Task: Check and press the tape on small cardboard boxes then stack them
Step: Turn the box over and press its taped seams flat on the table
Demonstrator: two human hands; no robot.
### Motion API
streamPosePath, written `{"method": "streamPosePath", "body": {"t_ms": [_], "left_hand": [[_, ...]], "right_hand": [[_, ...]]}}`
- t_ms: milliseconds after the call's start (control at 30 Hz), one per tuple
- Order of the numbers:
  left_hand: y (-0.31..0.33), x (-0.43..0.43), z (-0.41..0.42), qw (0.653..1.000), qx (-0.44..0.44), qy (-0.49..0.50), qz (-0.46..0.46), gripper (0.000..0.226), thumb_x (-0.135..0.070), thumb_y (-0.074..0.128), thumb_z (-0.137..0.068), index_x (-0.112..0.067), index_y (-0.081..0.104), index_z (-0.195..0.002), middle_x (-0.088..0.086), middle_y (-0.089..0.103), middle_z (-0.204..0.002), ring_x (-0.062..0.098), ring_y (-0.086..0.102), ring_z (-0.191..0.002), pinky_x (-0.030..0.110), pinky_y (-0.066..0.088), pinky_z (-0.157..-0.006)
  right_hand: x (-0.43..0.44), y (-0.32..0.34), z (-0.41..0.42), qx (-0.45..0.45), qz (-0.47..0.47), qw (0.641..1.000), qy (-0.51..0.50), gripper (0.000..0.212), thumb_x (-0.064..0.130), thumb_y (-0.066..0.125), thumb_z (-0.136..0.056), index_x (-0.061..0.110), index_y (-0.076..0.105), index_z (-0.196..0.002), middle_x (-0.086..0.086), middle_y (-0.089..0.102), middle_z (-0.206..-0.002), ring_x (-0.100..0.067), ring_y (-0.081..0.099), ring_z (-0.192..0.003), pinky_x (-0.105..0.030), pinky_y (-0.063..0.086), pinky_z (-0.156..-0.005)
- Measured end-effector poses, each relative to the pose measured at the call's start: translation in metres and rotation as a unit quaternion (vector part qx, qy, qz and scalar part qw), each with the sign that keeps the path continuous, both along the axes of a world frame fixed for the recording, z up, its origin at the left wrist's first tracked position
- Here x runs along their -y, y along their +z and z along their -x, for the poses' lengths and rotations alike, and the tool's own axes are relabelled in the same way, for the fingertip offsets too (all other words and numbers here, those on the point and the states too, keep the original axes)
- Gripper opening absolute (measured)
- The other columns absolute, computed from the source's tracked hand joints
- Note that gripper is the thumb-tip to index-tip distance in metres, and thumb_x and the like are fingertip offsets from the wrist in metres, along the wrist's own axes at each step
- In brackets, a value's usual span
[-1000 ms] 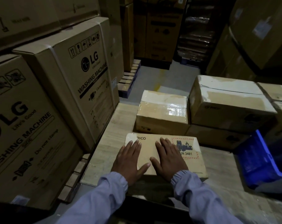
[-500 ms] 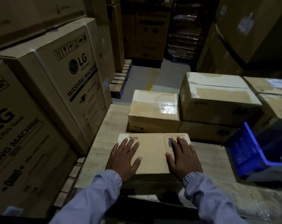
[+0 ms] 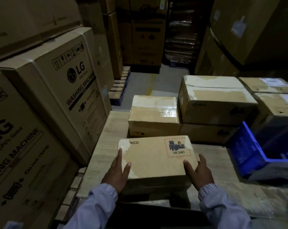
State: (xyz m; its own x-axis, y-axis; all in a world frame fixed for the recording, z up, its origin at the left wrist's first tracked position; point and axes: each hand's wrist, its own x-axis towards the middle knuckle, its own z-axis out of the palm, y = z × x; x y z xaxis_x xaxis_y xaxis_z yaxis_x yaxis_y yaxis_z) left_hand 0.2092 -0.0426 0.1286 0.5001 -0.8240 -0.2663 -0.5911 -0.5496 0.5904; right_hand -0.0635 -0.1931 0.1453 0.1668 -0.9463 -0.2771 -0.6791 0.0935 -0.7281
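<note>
A small brown PICO box (image 3: 154, 156) with a red-bordered UN 3481 label lies in front of me on a wooden platform (image 3: 107, 142). My left hand (image 3: 117, 171) grips its left side, fingers up along the edge and the taped corner. My right hand (image 3: 198, 172) clasps its right near corner, thumb on top and fingers down the side. Just behind it sits a tape-wrapped box (image 3: 154, 116). To the right of that one, a larger taped box (image 3: 214, 100) rests on a flatter box (image 3: 206, 133).
Tall LG washing machine cartons (image 3: 57, 90) wall off the left side. A blue plastic crate (image 3: 262, 149) stands at the right, with more small boxes (image 3: 272, 90) behind it. A grey floor aisle (image 3: 145, 83) leads back to dark stacked cartons.
Both hands slid from flat on the box top outward to its left and right sides. The UN 3481 label, covered before, now shows.
</note>
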Motion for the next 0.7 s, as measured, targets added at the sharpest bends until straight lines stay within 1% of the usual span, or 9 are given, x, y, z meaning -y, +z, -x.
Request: {"method": "streamPosePath", "body": {"t_ms": [100,167,267,400,467,500,567,633,700], "left_hand": [[-0.005,0.003,-0.006,1.0,-0.026,-0.006,-0.002,0.074,-0.056,0.033,-0.097,-0.043,-0.02,-0.147,0.009,0.034,-0.152,0.027,0.047,-0.128,0.042,0.038,-0.109],[-0.004,0.006,-0.008,1.0,-0.026,-0.007,-0.002,0.077,-0.055,0.036,-0.097,-0.041,-0.02,-0.148,0.01,0.038,-0.15,0.027,0.049,-0.126,0.04,0.039,-0.107],[0.001,0.006,-0.002,0.999,-0.029,-0.001,0.012,0.078,-0.049,0.041,-0.098,-0.03,-0.011,-0.153,0.014,0.033,-0.153,0.03,0.042,-0.133,0.035,0.034,-0.11],[-0.004,0.001,-0.003,0.996,-0.068,0.025,0.053,0.076,-0.053,0.036,-0.094,-0.025,-0.001,-0.155,0.012,0.019,-0.16,0.028,0.023,-0.145,0.04,0.022,-0.118],[-0.008,0.001,0.0,0.992,-0.113,0.025,0.054,0.065,-0.04,0.04,-0.1,-0.022,0.01,-0.155,0.009,0.026,-0.158,0.025,0.028,-0.143,0.028,0.024,-0.115],[-0.01,0.002,0.005,0.99,-0.134,0.018,0.046,0.06,-0.036,0.041,-0.102,-0.021,0.016,-0.154,0.006,0.03,-0.156,0.022,0.031,-0.142,0.021,0.024,-0.109],[-0.012,0.004,0.015,0.984,-0.177,0.002,0.022,0.055,-0.035,0.044,-0.102,-0.021,0.027,-0.152,0.0,0.036,-0.152,0.016,0.036,-0.137,0.015,0.026,-0.102],[-0.015,0.006,0.026,0.976,-0.218,0.002,0.003,0.057,-0.044,0.047,-0.099,-0.021,0.034,-0.15,0.002,0.039,-0.152,0.016,0.04,-0.135,0.018,0.03,-0.104],[-0.018,0.008,0.029,0.974,-0.223,0.002,-0.032,0.066,-0.059,0.047,-0.093,-0.022,0.038,-0.148,0.005,0.043,-0.149,0.022,0.043,-0.134,0.027,0.034,-0.11]], "right_hand": [[-0.006,0.011,0.005,0.03,-0.029,0.999,0.012,0.054,0.042,0.06,-0.091,0.018,0.046,-0.137,-0.011,0.06,-0.127,-0.02,0.055,-0.1,-0.031,0.043,-0.086],[-0.009,0.023,0.006,0.045,-0.032,0.998,0.024,0.049,0.037,0.062,-0.092,0.019,0.05,-0.135,-0.009,0.061,-0.127,-0.017,0.052,-0.1,-0.032,0.043,-0.089],[-0.013,0.042,0.011,0.051,-0.018,0.998,0.037,0.045,0.031,0.062,-0.092,0.021,0.051,-0.135,-0.009,0.063,-0.126,-0.019,0.056,-0.102,-0.04,0.048,-0.094],[-0.023,0.085,0.007,0.039,0.081,0.991,0.098,0.049,0.029,0.061,-0.092,0.03,0.046,-0.139,-0.003,0.067,-0.117,-0.022,0.063,-0.098,-0.042,0.052,-0.089],[-0.026,0.104,-0.001,0.013,0.169,0.978,0.125,0.053,0.032,0.061,-0.091,0.034,0.043,-0.141,0.0,0.065,-0.116,-0.023,0.063,-0.099,-0.042,0.052,-0.086],[-0.028,0.11,-0.006,0.004,0.206,0.969,0.135,0.053,0.036,0.06,-0.091,0.033,0.044,-0.141,0.0,0.063,-0.121,-0.023,0.062,-0.103,-0.043,0.052,-0.088],[-0.033,0.118,-0.017,-0.031,0.254,0.955,0.15,0.057,0.046,0.051,-0.09,0.024,0.045,-0.142,-0.003,0.057,-0.135,-0.025,0.056,-0.119,-0.046,0.046,-0.099],[-0.039,0.116,-0.027,-0.069,0.276,0.945,0.159,0.067,0.052,0.043,-0.086,0.017,0.044,-0.143,-0.008,0.05,-0.143,-0.027,0.049,-0.13,-0.048,0.04,-0.107],[-0.048,0.113,-0.037,-0.106,0.295,0.932,0.18,0.072,0.06,0.036,-0.087,0.016,0.043,-0.143,-0.009,0.048,-0.145,-0.027,0.049,-0.131,-0.051,0.04,-0.103]]}}
